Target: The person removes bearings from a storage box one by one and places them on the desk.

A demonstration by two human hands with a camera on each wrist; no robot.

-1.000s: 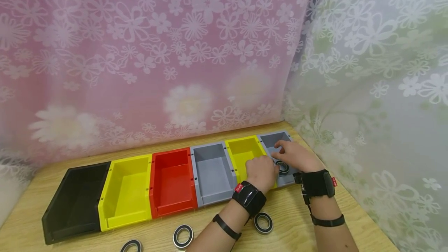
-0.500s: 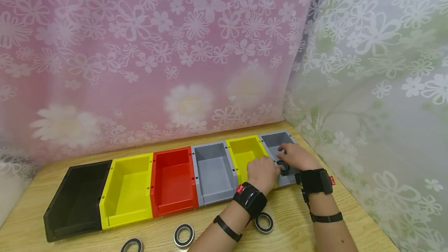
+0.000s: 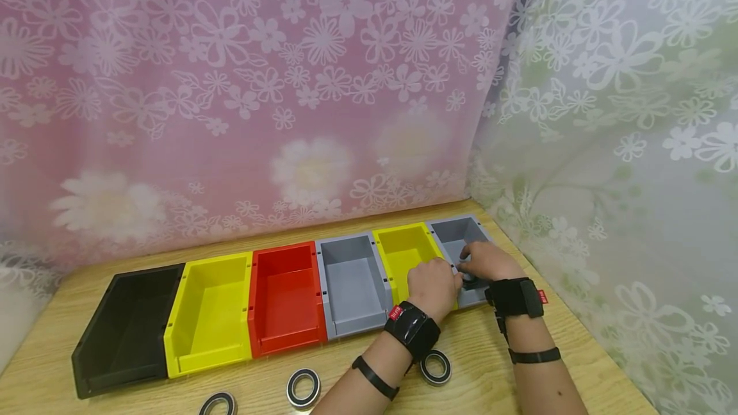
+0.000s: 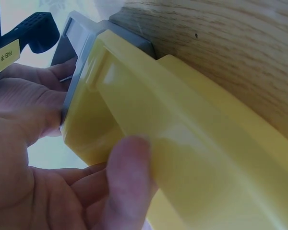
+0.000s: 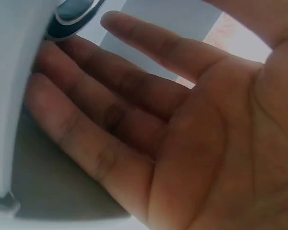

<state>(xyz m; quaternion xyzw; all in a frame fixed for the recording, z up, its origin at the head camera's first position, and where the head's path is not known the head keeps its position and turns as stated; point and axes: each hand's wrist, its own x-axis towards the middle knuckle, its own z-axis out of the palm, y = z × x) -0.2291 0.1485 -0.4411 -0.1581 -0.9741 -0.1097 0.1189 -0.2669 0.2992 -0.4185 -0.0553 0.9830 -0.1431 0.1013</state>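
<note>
At the right end of the bin row, my left hand [image 3: 431, 284] grips the wall of the small yellow bin [image 3: 406, 245], with fingers curled over the yellow side and thumb by the grey bin. My right hand [image 3: 491, 261] reaches into the last grey bin [image 3: 452, 229], its fingers slightly bent. Under it lies a ball bearing [image 3: 471, 283], partly covered. In the right wrist view the bearing [image 5: 74, 12] shows close to the fingertips; whether they touch cannot be told. The left wrist view shows the yellow bin [image 4: 168, 139] near the curled fingers.
Further left in the row stand a grey bin [image 3: 353, 280], a red bin [image 3: 288, 296], a yellow bin [image 3: 210, 312] and a black bin [image 3: 123, 325]. Three bearings lie in front: one right [image 3: 435, 379], one middle [image 3: 290, 389], one left [image 3: 232, 402]. Floral curtains hang behind and right.
My right hand has lowered over the bearing in the grey bin, which now shows less of its ring. The left hand has stayed at the yellow bin's wall.
</note>
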